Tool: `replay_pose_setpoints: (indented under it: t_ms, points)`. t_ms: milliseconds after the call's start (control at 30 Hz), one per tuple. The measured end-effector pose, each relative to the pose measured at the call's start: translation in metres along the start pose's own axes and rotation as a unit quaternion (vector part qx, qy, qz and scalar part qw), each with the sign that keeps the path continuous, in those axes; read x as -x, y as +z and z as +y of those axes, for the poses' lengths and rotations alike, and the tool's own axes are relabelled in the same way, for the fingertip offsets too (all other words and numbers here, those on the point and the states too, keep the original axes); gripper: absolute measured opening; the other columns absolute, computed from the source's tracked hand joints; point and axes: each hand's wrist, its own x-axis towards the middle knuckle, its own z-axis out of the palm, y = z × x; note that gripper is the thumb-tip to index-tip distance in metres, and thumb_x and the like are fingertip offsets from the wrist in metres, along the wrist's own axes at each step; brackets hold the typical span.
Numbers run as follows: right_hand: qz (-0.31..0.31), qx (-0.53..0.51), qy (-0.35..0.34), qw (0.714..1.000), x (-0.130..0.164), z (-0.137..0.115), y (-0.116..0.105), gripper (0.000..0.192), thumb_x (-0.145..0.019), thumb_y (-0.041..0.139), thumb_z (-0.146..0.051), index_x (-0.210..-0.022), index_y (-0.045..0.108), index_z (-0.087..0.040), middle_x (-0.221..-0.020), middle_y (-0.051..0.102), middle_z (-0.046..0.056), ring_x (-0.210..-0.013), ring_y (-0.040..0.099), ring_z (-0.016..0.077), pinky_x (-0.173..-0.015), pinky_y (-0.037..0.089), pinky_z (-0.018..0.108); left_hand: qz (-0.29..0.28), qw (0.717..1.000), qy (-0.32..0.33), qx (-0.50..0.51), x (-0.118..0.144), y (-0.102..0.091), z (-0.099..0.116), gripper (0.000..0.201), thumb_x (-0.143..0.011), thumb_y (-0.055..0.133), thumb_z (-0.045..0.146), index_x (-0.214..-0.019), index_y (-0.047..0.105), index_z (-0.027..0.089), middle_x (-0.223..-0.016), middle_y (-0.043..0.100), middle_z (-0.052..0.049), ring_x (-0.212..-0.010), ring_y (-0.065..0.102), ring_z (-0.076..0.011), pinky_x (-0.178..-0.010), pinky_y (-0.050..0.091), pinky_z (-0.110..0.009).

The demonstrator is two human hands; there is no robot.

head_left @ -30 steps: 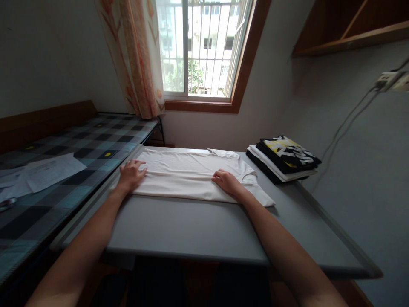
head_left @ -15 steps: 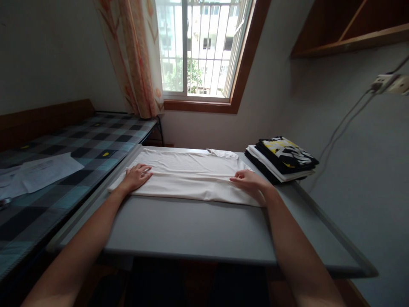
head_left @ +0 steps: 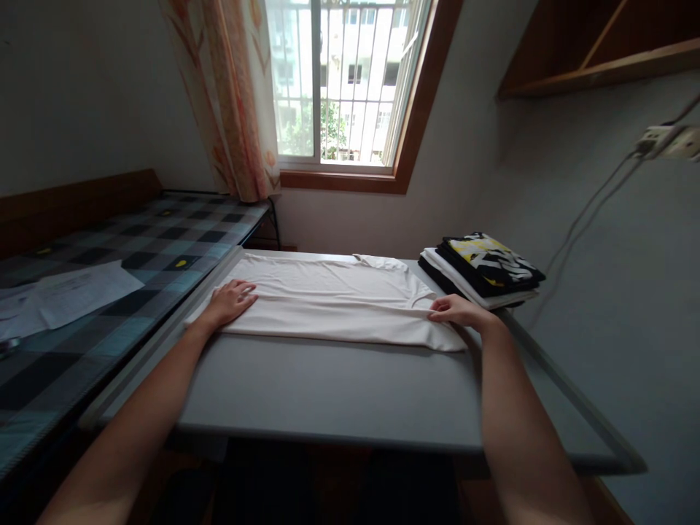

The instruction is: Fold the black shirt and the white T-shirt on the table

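White T-shirt (head_left: pixel 333 306) lies folded lengthwise across grey bench (head_left: pixel 339 394). Left hand (head_left: pixel 232 302) spread flat, pinning hem end; right hand (head_left: pixel 456 310) pinching sleeve edge. Best: keep cloth taut, edges aligned.

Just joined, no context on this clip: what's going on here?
A person is working a white cotton T-shirt laid flat, partly folded lengthwise, on a grey table. The left hand lies flat on the shirt's left end. The right hand is at the right end, by the sleeve, fingers on the fabric; whether it pinches the cloth is unclear. A stack of folded black, white and yellow garments sits at the table's far right corner. A checked blue bedspread with papers lies to the left.
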Motion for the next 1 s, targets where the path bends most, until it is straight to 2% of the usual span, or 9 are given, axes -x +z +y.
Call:
replay_pose_setpoints:
  t_ms: [233,467,567,633,700,767,833,900,1000]
  points:
    - [0.042,0.065,-0.006,0.997,-0.007,0.005,-0.002,0.04,-0.053,0.081,-0.047,-0.075,0.072,-0.014,-0.072,0.069,0.006,-0.068,0.061,0.0195,-0.059,0.045,0.026,0.016,1.0,0.006,-0.003,0.002,-0.001,0.003,0.049,-0.089,0.042,0.052,-0.124,0.063,0.025,-0.132,0.059,-0.009,-0.125,0.052,-0.0278,-0.103,0.041,-0.043]
    - [0.091,0.137,0.031,0.986,-0.01,0.002,0.005,0.016,-0.067,0.075,-0.028,-0.072,0.072,-0.013,-0.071,0.07,0.007,-0.064,0.061,0.0175,-0.056,0.043,0.025,0.018,1.0,0.002,-0.006,0.001,-0.001,0.003,0.046,-0.089,0.044,0.051,-0.123,0.064,0.026,-0.129,0.061,-0.009,-0.124,0.054,-0.0274,-0.101,0.042,-0.042]
    - [0.157,0.198,0.017,0.967,-0.011,-0.013,0.015,0.01,-0.073,0.066,-0.018,-0.078,0.073,-0.014,-0.076,0.07,0.007,-0.069,0.063,0.0186,-0.061,0.043,0.025,0.023,1.0,0.009,-0.004,0.001,-0.002,0.002,0.045,-0.089,0.045,0.05,-0.121,0.065,0.025,-0.129,0.061,-0.01,-0.123,0.054,-0.0276,-0.101,0.042,-0.043]
    - [0.221,0.221,-0.028,0.95,-0.013,-0.031,0.03,0.015,-0.078,0.059,-0.016,-0.085,0.073,-0.015,-0.081,0.071,0.008,-0.075,0.064,0.0197,-0.066,0.044,0.027,0.045,0.999,0.028,-0.006,0.002,-0.004,0.006,0.043,-0.09,0.046,0.048,-0.119,0.066,0.024,-0.129,0.061,-0.011,-0.122,0.055,-0.0278,-0.102,0.041,-0.044]
    - [0.27,0.21,-0.084,0.936,-0.015,-0.053,0.055,0.021,-0.084,0.054,-0.018,-0.096,0.071,-0.017,-0.084,0.07,0.007,-0.078,0.064,0.0199,-0.074,0.045,0.029,0.074,0.995,0.065,0.0,0.003,-0.006,0.016,0.041,-0.091,0.045,0.046,-0.118,0.066,0.023,-0.13,0.06,-0.011,-0.122,0.055,-0.028,-0.105,0.039,-0.046]
    - [0.283,0.198,-0.175,0.922,-0.016,-0.075,0.085,0.025,-0.092,0.05,-0.027,-0.103,0.07,-0.016,-0.091,0.069,0.009,-0.087,0.063,0.0206,-0.084,0.046,0.031,0.088,0.988,0.125,0.019,0.006,-0.007,0.034,0.041,-0.093,0.043,0.045,-0.12,0.066,0.024,-0.132,0.06,-0.011,-0.126,0.052,-0.0279,-0.109,0.035,-0.047]
    - [0.251,0.202,-0.249,0.913,-0.017,-0.09,0.116,0.032,-0.095,0.048,-0.038,-0.112,0.068,-0.018,-0.107,0.067,0.012,-0.101,0.061,0.0231,-0.093,0.044,0.035,0.063,0.978,0.196,0.036,0.01,-0.007,0.055,0.042,-0.095,0.041,0.046,-0.125,0.064,0.026,-0.139,0.056,-0.008,-0.135,0.045,-0.0277,-0.114,0.029,-0.048]
    - [0.202,0.228,-0.283,0.909,-0.018,-0.097,0.14,0.043,-0.098,0.042,-0.045,-0.13,0.06,-0.022,-0.127,0.061,0.013,-0.116,0.056,0.0254,-0.1,0.041,0.041,0.001,0.967,0.251,0.035,0.014,-0.004,0.074,0.048,-0.096,0.04,0.051,-0.135,0.057,0.029,-0.149,0.047,-0.006,-0.143,0.035,-0.0283,-0.118,0.022,-0.049]
    - [0.137,0.28,-0.285,0.906,-0.018,-0.096,0.156,0.055,-0.101,0.032,-0.05,-0.147,0.044,-0.024,-0.148,0.047,0.013,-0.138,0.039,0.0276,-0.112,0.03,0.047,-0.095,0.957,0.273,0.009,0.019,-0.002,0.091,0.063,-0.094,0.038,0.063,-0.148,0.041,0.033,-0.158,0.033,-0.005,-0.148,0.023,-0.0301,-0.119,0.016,-0.051]
